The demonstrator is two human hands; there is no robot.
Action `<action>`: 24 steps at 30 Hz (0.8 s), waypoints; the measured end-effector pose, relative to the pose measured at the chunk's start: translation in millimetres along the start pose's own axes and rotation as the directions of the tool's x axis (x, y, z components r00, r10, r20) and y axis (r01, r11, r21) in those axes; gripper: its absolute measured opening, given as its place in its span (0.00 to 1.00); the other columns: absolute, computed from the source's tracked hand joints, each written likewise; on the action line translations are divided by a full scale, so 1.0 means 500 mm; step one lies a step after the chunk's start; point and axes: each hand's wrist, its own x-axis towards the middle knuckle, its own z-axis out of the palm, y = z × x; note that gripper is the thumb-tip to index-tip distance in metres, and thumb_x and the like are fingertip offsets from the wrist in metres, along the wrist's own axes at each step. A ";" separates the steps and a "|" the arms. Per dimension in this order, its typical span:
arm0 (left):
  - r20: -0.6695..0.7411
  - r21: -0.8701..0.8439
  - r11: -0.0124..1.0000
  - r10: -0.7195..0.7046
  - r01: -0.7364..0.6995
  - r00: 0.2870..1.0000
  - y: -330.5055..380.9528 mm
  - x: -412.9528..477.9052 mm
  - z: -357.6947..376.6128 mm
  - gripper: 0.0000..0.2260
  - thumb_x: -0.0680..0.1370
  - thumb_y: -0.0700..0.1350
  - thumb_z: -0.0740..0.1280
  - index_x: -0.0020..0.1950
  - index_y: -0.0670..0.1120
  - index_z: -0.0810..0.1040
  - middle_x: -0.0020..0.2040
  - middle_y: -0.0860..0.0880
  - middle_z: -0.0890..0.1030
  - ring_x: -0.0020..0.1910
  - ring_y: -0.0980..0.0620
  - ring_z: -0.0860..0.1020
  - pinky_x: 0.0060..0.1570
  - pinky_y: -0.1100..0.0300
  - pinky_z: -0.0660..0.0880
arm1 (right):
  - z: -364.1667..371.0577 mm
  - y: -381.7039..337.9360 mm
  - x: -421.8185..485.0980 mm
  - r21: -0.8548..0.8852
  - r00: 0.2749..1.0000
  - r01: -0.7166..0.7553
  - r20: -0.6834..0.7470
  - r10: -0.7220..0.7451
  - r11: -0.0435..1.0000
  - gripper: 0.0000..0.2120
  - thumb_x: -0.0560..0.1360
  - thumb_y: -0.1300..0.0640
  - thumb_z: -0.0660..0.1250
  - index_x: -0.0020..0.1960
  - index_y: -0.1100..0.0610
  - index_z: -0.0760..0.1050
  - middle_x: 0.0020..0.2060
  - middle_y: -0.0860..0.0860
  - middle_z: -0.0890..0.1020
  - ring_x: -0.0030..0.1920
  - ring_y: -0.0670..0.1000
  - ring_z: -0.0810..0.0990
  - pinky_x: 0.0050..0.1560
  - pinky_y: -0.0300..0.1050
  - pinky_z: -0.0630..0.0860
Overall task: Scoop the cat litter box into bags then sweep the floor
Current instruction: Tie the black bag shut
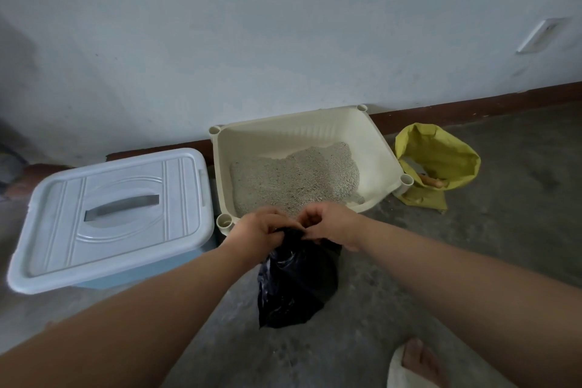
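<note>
A cream litter box (379,148) stands against the wall with grey litter (296,176) spread over its floor. In front of it a black plastic bag (294,283) sits on the concrete floor, bulging at the bottom. My left hand (261,228) and my right hand (330,222) both pinch the gathered top of the bag, fingers curled close together over its neck.
A light blue storage bin with a white lid (110,214) stands left of the litter box. A yellow sack (437,164) with a wooden handle showing inside it stands to the right. My foot in a white slipper (412,365) is at the lower right.
</note>
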 end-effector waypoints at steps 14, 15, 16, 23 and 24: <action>0.197 -0.311 0.884 -0.299 0.349 0.934 -0.014 -0.029 -0.018 0.05 0.78 0.46 0.67 0.49 0.54 0.82 0.48 0.47 0.82 0.44 0.55 0.79 0.50 0.64 0.74 | -0.086 0.075 0.024 -0.643 0.985 -0.125 -0.175 0.014 0.756 0.09 0.71 0.64 0.71 0.51 0.57 0.83 0.46 0.52 0.83 0.47 0.49 0.79 0.42 0.30 0.70; 0.241 -0.402 0.815 -0.346 0.418 0.907 -0.005 -0.029 -0.018 0.05 0.79 0.46 0.66 0.49 0.55 0.82 0.48 0.46 0.83 0.46 0.53 0.80 0.53 0.59 0.76 | -0.080 0.074 0.028 -0.664 0.985 -0.138 -0.172 0.030 0.735 0.12 0.71 0.66 0.70 0.54 0.57 0.82 0.50 0.53 0.82 0.50 0.50 0.79 0.46 0.32 0.71; 0.274 -0.477 0.747 -0.375 0.463 0.886 0.001 -0.029 -0.018 0.06 0.79 0.46 0.65 0.50 0.55 0.81 0.49 0.47 0.84 0.47 0.52 0.81 0.56 0.54 0.76 | -0.074 0.073 0.031 -0.681 0.987 -0.144 -0.149 0.056 0.718 0.17 0.70 0.66 0.70 0.58 0.55 0.80 0.55 0.53 0.81 0.54 0.51 0.79 0.50 0.35 0.72; 0.305 -0.688 0.536 -0.397 0.489 0.866 0.010 -0.015 0.007 0.08 0.80 0.41 0.62 0.57 0.50 0.77 0.49 0.47 0.83 0.47 0.47 0.79 0.44 0.58 0.73 | 0.002 0.125 0.030 -0.707 0.965 -0.168 0.022 0.260 0.686 0.43 0.61 0.43 0.77 0.72 0.52 0.67 0.70 0.55 0.68 0.70 0.55 0.66 0.71 0.47 0.65; 0.305 -0.705 0.511 -0.406 0.491 0.861 0.013 -0.014 0.008 0.10 0.80 0.39 0.60 0.57 0.50 0.77 0.49 0.46 0.82 0.46 0.46 0.79 0.41 0.59 0.72 | 0.006 0.125 0.030 -0.623 0.977 -0.170 -0.006 0.213 0.764 0.32 0.66 0.47 0.75 0.67 0.55 0.72 0.63 0.56 0.76 0.65 0.54 0.73 0.66 0.45 0.69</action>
